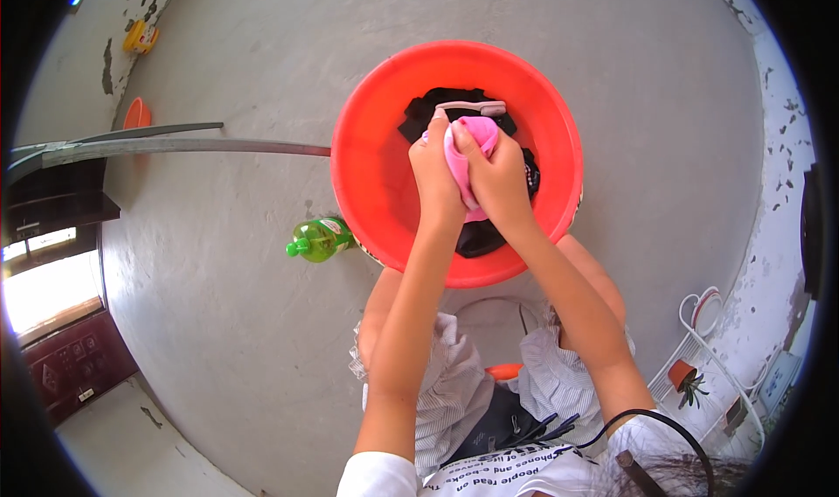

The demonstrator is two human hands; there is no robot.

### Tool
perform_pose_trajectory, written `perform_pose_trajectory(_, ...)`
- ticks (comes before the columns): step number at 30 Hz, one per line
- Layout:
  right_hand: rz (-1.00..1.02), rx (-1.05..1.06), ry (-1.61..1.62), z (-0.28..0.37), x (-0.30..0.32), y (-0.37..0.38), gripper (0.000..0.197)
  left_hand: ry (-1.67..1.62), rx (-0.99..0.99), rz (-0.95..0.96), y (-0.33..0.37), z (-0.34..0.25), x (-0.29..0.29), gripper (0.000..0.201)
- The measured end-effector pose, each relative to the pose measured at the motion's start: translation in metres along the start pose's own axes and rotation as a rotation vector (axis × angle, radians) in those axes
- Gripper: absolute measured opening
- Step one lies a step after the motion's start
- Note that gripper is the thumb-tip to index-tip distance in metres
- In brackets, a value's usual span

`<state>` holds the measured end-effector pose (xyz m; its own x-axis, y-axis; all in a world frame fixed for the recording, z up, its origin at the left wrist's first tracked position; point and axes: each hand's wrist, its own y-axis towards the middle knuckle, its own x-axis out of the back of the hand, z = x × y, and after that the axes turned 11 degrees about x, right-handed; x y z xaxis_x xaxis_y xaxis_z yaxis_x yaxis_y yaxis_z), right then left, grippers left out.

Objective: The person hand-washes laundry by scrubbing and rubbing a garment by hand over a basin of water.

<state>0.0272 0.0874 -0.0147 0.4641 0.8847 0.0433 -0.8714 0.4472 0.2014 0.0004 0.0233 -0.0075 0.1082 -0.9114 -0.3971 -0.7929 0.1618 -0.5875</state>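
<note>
Both of my hands are closed on a bunched pink cloth (479, 130), held over a large orange-red basin (376, 148). My left hand (434, 169) grips its left side and my right hand (501, 178) its right side, thumbs on top. Dark cloth (418, 114) lies in the basin beneath and around the hands. Just beyond my fingers, a pale pink brush (472, 108) with a handle rests on that dark cloth. The cloth's lower part is partly hidden between my palms.
A green bottle (319, 239) stands against the basin's left side. Metal bars (192, 147) reach in from the left toward the rim. Farther left are a small orange bowl (137, 113) and a yellow container (140, 37). A white rack (690, 340) with a potted plant (683, 376) stands at right.
</note>
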Motion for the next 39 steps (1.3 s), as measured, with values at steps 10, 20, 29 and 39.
perform_pose_trajectory(10, -0.030, 0.002, 0.072, -0.010, 0.003, 0.012, 0.029, 0.117, -0.016, -0.050, -0.006, 0.003, -0.002, 0.027)
perform_pose_trajectory(20, 0.086, 0.097, -0.124, 0.004, -0.001, -0.005, 0.027, -0.070, -0.021, 0.049, 0.000, -0.002, 0.008, 0.029)
perform_pose_trajectory(29, 0.012, -0.057, 0.021, -0.006, 0.014, 0.018, 0.024, 0.134, 0.084, -0.027, -0.005, 0.009, -0.005, 0.029)
perform_pose_trajectory(39, 0.100, 0.121, -0.138, 0.009, -0.004, -0.007, 0.025, -0.094, -0.008, 0.002, 0.001, -0.007, 0.007, 0.035)
